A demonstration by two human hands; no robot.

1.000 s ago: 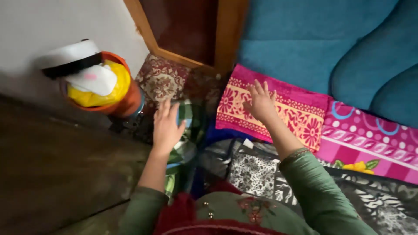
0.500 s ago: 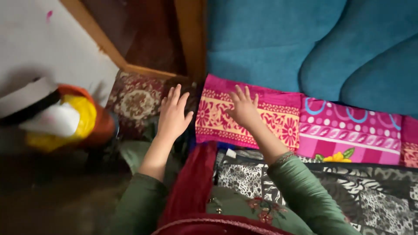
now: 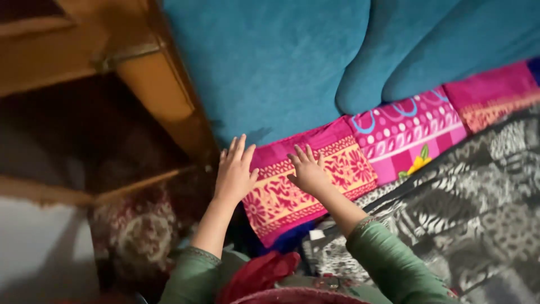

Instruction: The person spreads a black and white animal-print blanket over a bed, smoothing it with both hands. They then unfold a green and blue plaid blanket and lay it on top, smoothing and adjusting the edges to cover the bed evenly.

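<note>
Looking down through the head view: both hands lie flat on a folded pink cloth [image 3: 298, 191] with a yellow-and-red flower pattern. Left hand [image 3: 235, 171] has fingers spread and extended, palm down, resting on the cloth's left edge, partly over the blue cushion [image 3: 270, 62] just beyond its fingertips. Right hand [image 3: 308, 171] also open, fingers loosely spread, palm pressed on the cloth's middle; neither hand pinches or grips anything. The cloth sits directly under both palms, its far edge touching the cushion, its near edge overhanging a dark blue scrap toward the wrists. Right of the right hand, touching the first cloth, lies a second pink cloth [image 3: 410, 132] with white dots and a yellow flower, and beyond that a third pink piece at the frame edge. Near the right forearm spreads a black-and-white animal-print sheet [image 3: 478, 208]. Left of the left hand stands a wooden frame [image 3: 163, 90] with a dark opening, and below it a maroon patterned rug [image 3: 135, 236]. Green sleeves and a red scarf [image 3: 259, 276] sit nearest the camera. Judgement on progress: the cloth looks already folded and laid out in line with its neighbours; the flat palms suggest smoothing or pressing is in hand, with nothing lifted yet. Whether creases remain cannot be told, the picture being soft.
</note>
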